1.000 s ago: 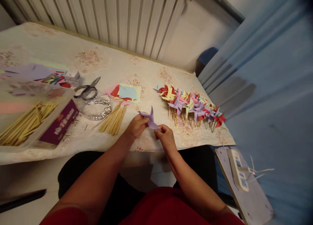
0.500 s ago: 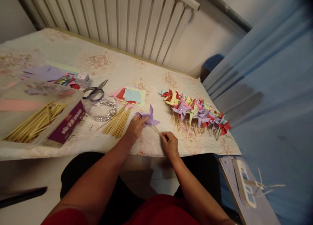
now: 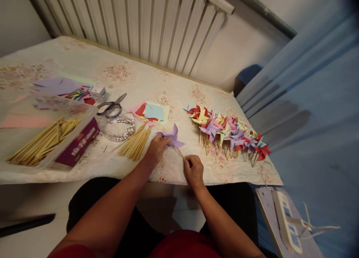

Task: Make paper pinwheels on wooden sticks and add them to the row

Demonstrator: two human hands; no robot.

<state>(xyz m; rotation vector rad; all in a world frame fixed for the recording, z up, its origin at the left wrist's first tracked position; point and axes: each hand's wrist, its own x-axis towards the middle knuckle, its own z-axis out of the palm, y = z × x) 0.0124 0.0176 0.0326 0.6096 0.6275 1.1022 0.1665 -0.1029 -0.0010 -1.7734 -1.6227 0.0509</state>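
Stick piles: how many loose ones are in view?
2. The first pile is in the plastic box; the second pile lies on the tablecloth, between the round dish and the left hand. More could be hidden.

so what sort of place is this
Probably a room in a home, with a table used for paper crafts: a radiator runs along the wall, a blue curtain hangs at the right, and a flowered tablecloth lies under the finished pinwheels.

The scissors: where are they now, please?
In the head view, the scissors lie left of centre, at the far edge of the round clear dish.
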